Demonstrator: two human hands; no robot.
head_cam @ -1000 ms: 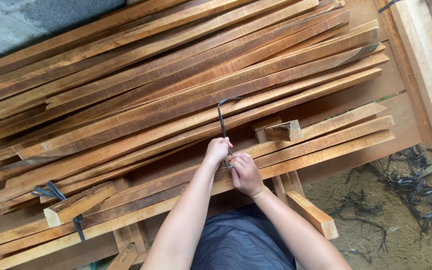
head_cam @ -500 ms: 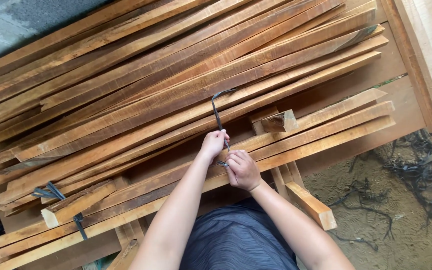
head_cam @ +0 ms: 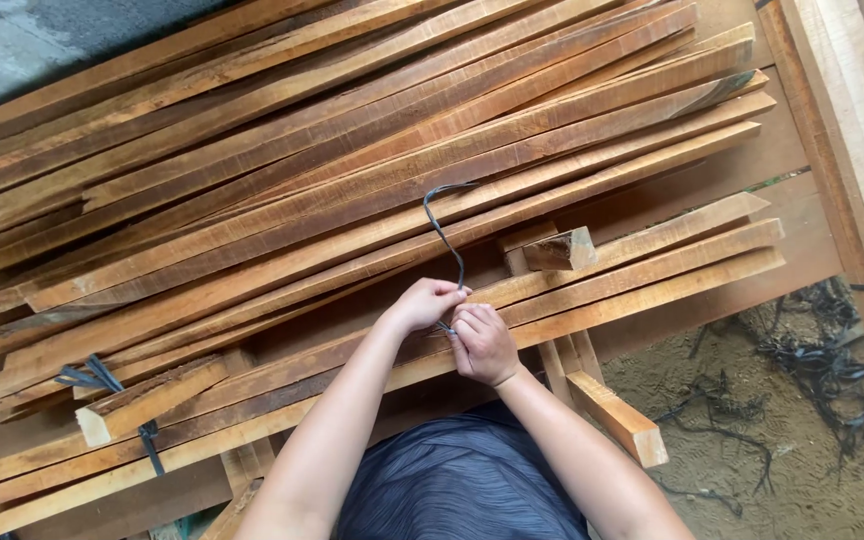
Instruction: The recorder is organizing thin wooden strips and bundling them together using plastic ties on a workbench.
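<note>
The left hand and right hand are both pinching a dark strap curling up beyond them over wooden slats.

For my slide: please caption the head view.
Both hands, left hand and right hand, grip a dark strap over stacked wooden slats.

Brown slats, seemingly dark grey strap

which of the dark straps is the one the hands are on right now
The dark strap at centre, rising as a curved loop from between the left hand and right hand. The other strap sits tied around slats far left.
</note>
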